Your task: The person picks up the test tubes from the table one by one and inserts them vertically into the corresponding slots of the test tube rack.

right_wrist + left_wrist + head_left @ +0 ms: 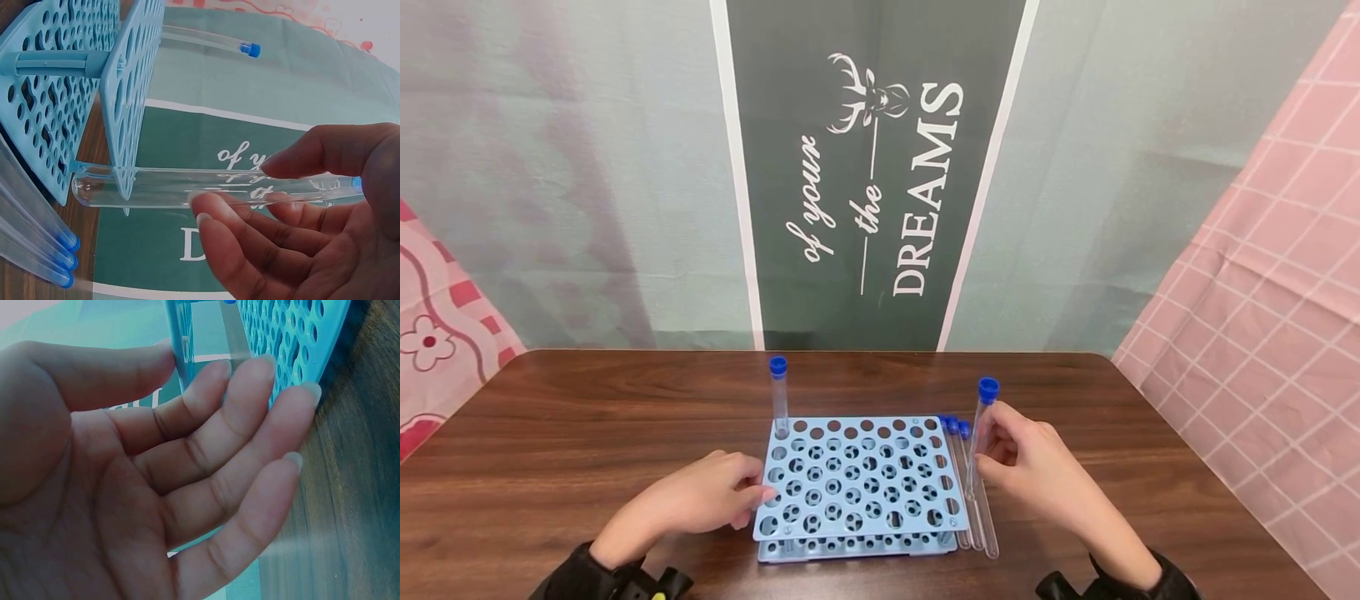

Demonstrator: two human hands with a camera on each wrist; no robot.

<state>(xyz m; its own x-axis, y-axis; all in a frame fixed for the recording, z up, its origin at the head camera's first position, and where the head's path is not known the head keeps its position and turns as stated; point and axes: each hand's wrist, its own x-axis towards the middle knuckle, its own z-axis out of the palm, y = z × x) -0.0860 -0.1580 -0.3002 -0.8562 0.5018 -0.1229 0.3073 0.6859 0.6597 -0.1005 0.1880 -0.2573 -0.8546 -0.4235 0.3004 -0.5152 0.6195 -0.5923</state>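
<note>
A light-blue test tube rack (832, 527) with two perforated tiers stands on the table. My left hand (718, 492) grips its left edge, thumb on the upper plate and the other fingers curled below, as the left wrist view (187, 450) shows. Right of the rack, my right hand (1030, 458) pinches a clear test tube (981, 417) with a blue cap between thumb and fingers. That tube is nearly upright, cap up, and its rounded bottom overlaps the rack's edge in the right wrist view. Another capped tube (780, 400) stands in the rack's far-left corner hole.
Three blue-capped tubes (987, 525) lie side by side on the table along the rack's right side, caps toward the back. The brown wooden table (625, 400) ends at a printed curtain (655, 208) behind. Pink gridded cloth (1262, 350) hangs on the right.
</note>
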